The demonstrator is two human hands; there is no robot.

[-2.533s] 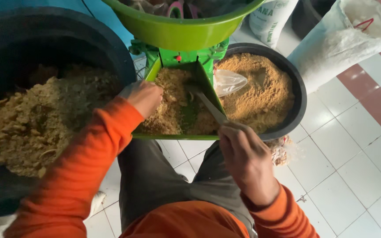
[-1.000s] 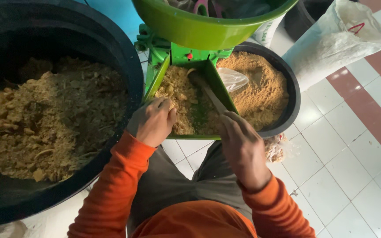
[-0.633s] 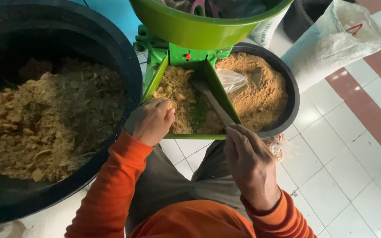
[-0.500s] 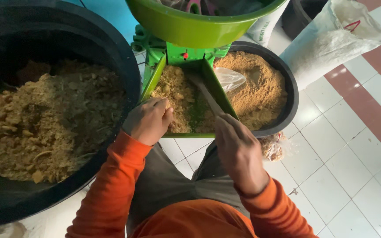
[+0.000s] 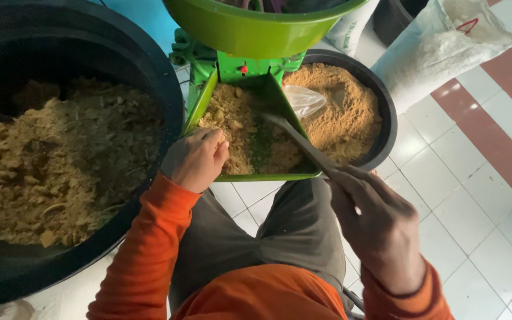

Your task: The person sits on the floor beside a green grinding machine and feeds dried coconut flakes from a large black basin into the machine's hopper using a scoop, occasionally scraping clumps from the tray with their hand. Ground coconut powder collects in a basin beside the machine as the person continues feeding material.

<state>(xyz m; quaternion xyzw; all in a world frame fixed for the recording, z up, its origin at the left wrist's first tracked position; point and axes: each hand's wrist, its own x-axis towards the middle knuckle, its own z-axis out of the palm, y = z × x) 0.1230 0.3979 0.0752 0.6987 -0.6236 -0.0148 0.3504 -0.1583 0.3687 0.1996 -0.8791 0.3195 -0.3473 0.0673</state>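
Observation:
A green machine with a sloped green feed tray (image 5: 268, 175) stands in front of me, its tray heaped with coarse brown mash (image 5: 238, 127). My left hand (image 5: 195, 159) rests knuckles-up at the tray's near left corner, fingers curled into the mash. My right hand (image 5: 376, 222) grips the end of a flat wooden stick (image 5: 296, 141) that reaches diagonally up into the middle of the tray. A green round hopper (image 5: 256, 32) sits above the tray.
A big black tub (image 5: 149, 71) of coarse brown mash sits at my left. A smaller black tub (image 5: 386, 118) of finer brown meal with a clear plastic bag (image 5: 303, 99) lies behind the tray at right. White sacks (image 5: 440, 44) lie on the tiled floor.
My left hand moved from the big tub's side to the tray's near left corner. My right hand drew the stick back and forth in the tray.

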